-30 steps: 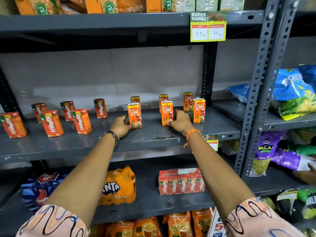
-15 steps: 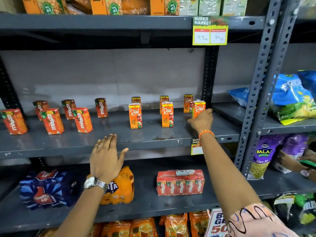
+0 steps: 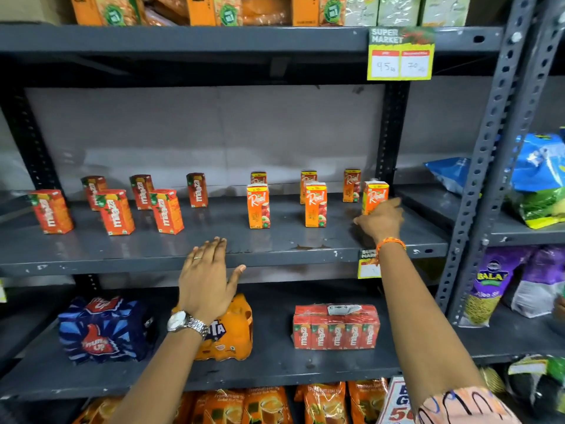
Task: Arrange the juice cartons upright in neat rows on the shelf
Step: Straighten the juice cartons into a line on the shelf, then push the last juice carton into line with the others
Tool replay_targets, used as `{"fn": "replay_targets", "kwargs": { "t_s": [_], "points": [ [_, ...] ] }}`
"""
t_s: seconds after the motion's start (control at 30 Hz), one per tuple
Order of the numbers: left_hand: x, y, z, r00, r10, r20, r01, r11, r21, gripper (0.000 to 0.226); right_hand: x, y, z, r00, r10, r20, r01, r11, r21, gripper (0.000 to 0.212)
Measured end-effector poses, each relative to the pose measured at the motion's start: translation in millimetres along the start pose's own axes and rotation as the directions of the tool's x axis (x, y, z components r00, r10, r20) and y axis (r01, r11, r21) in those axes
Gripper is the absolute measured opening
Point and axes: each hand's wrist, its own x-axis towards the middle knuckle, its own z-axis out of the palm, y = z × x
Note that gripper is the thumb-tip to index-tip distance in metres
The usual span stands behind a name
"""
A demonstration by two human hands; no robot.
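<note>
1. Six Real juice cartons (image 3: 258, 206) stand upright on the grey shelf (image 3: 275, 246), three in front and three behind; six Maaza cartons (image 3: 166, 211) stand to their left.
2. The right hand (image 3: 380, 221) reaches the rightmost front carton (image 3: 375, 195) (fingers blurred, so I cannot tell its grip).
3. The left hand (image 3: 206, 280) hovers spread and empty at the shelf edge.

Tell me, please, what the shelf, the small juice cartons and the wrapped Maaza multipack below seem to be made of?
Shelf: probably steel painted matte grey; chipped, rusty patches and perforated uprights suggest it.
Juice cartons: apparently coated paperboard, with crisp folded edges and slightly glossy print.
Maaza multipack: cartons under clear plastic film, judging by its wrinkled shine.
</note>
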Motion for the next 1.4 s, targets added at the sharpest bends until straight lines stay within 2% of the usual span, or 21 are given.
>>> {"fn": "replay_targets", "kwargs": {
  "t_s": [0.07, 0.17, 0.27, 0.33, 0.37, 0.43, 0.5, 0.53, 0.57, 0.63, 0.7, 0.77, 0.83, 0.9, 1.0, 1.13, 1.4],
  "points": [
    [0, -2, -1, 1.0, 0.004, 0.001, -0.004, 0.999, -0.034, 0.072, -23, -7, 4, 0.982, -0.09, -0.168, 0.09, 0.996, -0.009, 0.116],
    [2, -9, -11, 0.999, 0.039, 0.018, -0.036, 0.992, -0.123, 0.065, -82, -23, 28, 0.828, -0.36, -0.43, 0.414, 0.909, 0.037, 0.101],
    [7, -32, -28, 0.996, 0.074, 0.055, -0.045, 0.911, -0.409, 0.047, -141, -45, 70, 0.712, -0.542, -0.446, 0.665, 0.724, 0.182, 0.078],
    [14, -55, -43, 0.997, -0.033, 0.068, 0.07, 0.752, -0.655, 0.034, -166, -64, 98, 0.687, -0.619, -0.379, 0.724, 0.623, 0.295, 0.064],
    [18, -70, -48, 0.99, -0.129, 0.055, 0.13, 0.69, -0.712, 0.031, -177, -75, 111, 0.694, -0.65, -0.31, 0.719, 0.597, 0.356, 0.059],
    [31, -115, -44, 0.941, -0.339, 0.019, 0.241, 0.628, -0.74, 0.03, -196, -101, 139, 0.72, -0.686, -0.103, 0.648, 0.612, 0.454, 0.054],
    [46, -160, -38, 0.87, -0.492, -0.014, 0.325, 0.596, -0.734, 0.028, -210, -126, 162, 0.71, -0.694, 0.117, 0.576, 0.669, 0.469, 0.054],
    [55, -181, -35, 0.849, -0.529, -0.022, 0.362, 0.611, -0.704, 0.024, -214, -139, 175, 0.692, -0.691, 0.208, 0.566, 0.698, 0.438, 0.056],
    [64, -199, -35, 0.843, -0.538, -0.008, 0.398, 0.633, -0.664, 0.017, -218, -151, 187, 0.675, -0.679, 0.288, 0.568, 0.727, 0.386, 0.058],
    [86, -231, -26, 0.839, -0.533, 0.112, 0.501, 0.674, -0.542, 0.011, -221, -172, 209, 0.656, -0.654, 0.377, 0.578, 0.756, 0.306, 0.062],
    [102, -258, -21, 0.822, -0.511, 0.252, 0.567, 0.694, -0.443, 0.026, -223, -188, 225, 0.649, -0.624, 0.435, 0.583, 0.775, 0.243, 0.058],
    [110, -278, -13, 0.845, -0.397, 0.36, 0.525, 0.746, -0.411, 0.035, -225, -197, 235, 0.625, -0.589, 0.512, 0.585, 0.788, 0.193, 0.046],
    [113, -287, -6, 0.878, -0.242, 0.412, 0.43, 0.776, -0.462, 0.031, -224, -199, 241, 0.62, -0.573, 0.537, 0.598, 0.787, 0.149, 0.04],
    [113, -291, -3, 0.904, -0.166, 0.395, 0.373, 0.759, -0.533, 0.031, -221, -198, 248, 0.634, -0.574, 0.519, 0.589, 0.793, 0.158, 0.044],
    [114, -293, 1, 0.905, -0.188, 0.382, 0.394, 0.711, -0.582, 0.034, -219, -195, 254, 0.681, -0.56, 0.471, 0.559, 0.814, 0.159, 0.053],
    [110, -291, 2, 0.919, -0.223, 0.325, 0.377, 0.738, -0.56, 0.028, -217, -191, 254, 0.767, -0.534, 0.356, 0.524, 0.841, 0.133, 0.048],
    [107, -296, 2, 0.922, -0.239, 0.306, 0.369, 0.784, -0.499, 0.029, -223, -190, 248, 0.8, -0.474, 0.368, 0.451, 0.88, 0.152, 0.049]
  ]
}}
